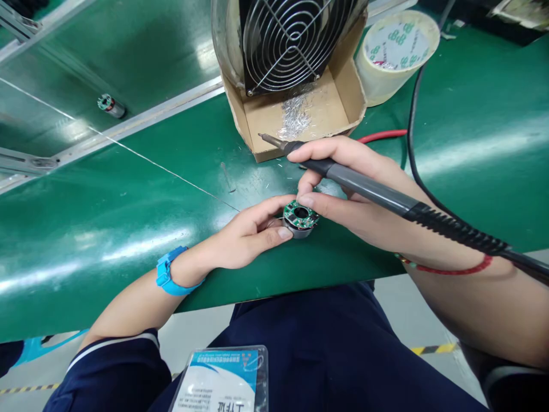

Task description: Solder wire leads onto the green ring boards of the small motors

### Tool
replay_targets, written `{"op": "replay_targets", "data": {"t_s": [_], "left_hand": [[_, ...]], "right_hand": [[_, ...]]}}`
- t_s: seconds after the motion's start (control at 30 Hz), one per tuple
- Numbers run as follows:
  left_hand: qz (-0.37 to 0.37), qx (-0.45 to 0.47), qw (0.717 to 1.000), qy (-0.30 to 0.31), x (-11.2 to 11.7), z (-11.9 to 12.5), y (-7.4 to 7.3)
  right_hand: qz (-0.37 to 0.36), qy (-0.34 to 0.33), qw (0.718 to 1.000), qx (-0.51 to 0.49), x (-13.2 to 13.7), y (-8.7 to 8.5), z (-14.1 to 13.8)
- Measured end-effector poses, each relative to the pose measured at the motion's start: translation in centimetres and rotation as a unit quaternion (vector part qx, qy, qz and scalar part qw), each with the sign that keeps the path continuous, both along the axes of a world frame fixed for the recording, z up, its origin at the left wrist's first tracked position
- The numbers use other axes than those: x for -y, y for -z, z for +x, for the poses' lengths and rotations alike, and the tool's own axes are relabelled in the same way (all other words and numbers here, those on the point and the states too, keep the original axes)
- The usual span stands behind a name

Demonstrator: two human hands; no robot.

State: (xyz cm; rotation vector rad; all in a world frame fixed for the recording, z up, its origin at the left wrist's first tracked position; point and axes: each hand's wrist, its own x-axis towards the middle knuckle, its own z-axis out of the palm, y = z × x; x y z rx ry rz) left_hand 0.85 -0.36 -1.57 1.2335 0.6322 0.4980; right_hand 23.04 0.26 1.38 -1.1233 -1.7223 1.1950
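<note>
My left hand [246,234] grips a small round motor part [301,220] from its left side, thumb in front and fingers behind. A green ring-shaped circuit board with a dark central hole tops its silver body. A soldering iron [369,186] rests in my right hand [355,200], its tip pointing left toward the box, away from the board. The thumb and a finger of that hand also touch the right edge of the board. Thin solder wire [171,171] runs from the upper left down to my left hand.
A cardboard box [257,123] holding cut metal leads [295,114] stands under a fan [294,43] at the back. Right of it is a tape roll [377,74]. The iron's black cable [414,137] curves across the green bench [107,223]. Another motor part [111,106] lies beyond the metal rail.
</note>
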Motion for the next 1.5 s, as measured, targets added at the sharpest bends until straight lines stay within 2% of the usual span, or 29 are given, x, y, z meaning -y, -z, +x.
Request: {"op": "replay_targets", "data": {"t_s": [0.13,0.33,0.47,0.57,0.67,0.8,0.93,1.03,1.17,1.23,1.3,1.37,1.43,1.5], "left_hand": [[0.009,-0.006,1.000,-0.015,0.2,0.0,-0.1],[0.028,-0.014,0.999,-0.013,0.3,-0.3,-0.2],[0.033,-0.054,0.998,-0.009,0.1,-0.5,0.2],[0.024,-0.035,0.999,-0.003,-0.2,-0.4,0.3],[-0.007,0.006,1.000,-0.007,-0.5,-0.2,0.1],[-0.052,0.068,0.996,-0.005,-0.7,0.0,-0.1],[-0.049,0.109,0.993,0.004,-0.8,0.2,0.1],[-0.025,0.102,0.994,-0.022,-0.9,0.3,0.5],[0.066,0.067,0.993,-0.072,-0.9,0.2,1.3],[0.140,0.028,0.986,-0.086,-0.9,0.1,1.8],[0.235,-0.021,0.965,-0.111,-0.8,0.0,2.2],[0.351,-0.067,0.923,-0.143,-0.9,-0.1,2.3],[0.462,-0.109,0.865,-0.162,-1.0,-0.2,2.2],[0.541,-0.154,0.810,-0.166,-1.1,-0.2,1.9]], "right_hand": [[0.028,-0.016,0.999,0.005,0.3,-0.3,-0.3],[0.111,-0.023,0.993,0.017,0.6,-0.2,-0.5],[0.126,-0.038,0.991,0.035,0.2,0.2,-0.6],[0.121,-0.040,0.992,0.025,0.0,0.3,-0.7],[0.086,-0.018,0.996,-0.012,0.0,0.3,-0.7],[0.057,0.054,0.996,-0.036,0.2,0.7,-0.5],[0.067,0.101,0.992,-0.024,0.5,1.1,-0.3],[0.089,0.108,0.990,-0.013,1.0,1.0,-0.5],[0.110,0.118,0.987,0.006,1.6,0.8,-1.1],[0.112,0.122,0.986,0.018,1.8,0.7,-1.5],[0.119,0.124,0.985,0.035,1.9,0.7,-1.8],[0.129,0.121,0.983,0.055,2.0,0.9,-2.1],[0.135,0.113,0.982,0.063,2.1,1.1,-2.3],[0.134,0.105,0.984,0.054,2.4,1.4,-2.6]]}}
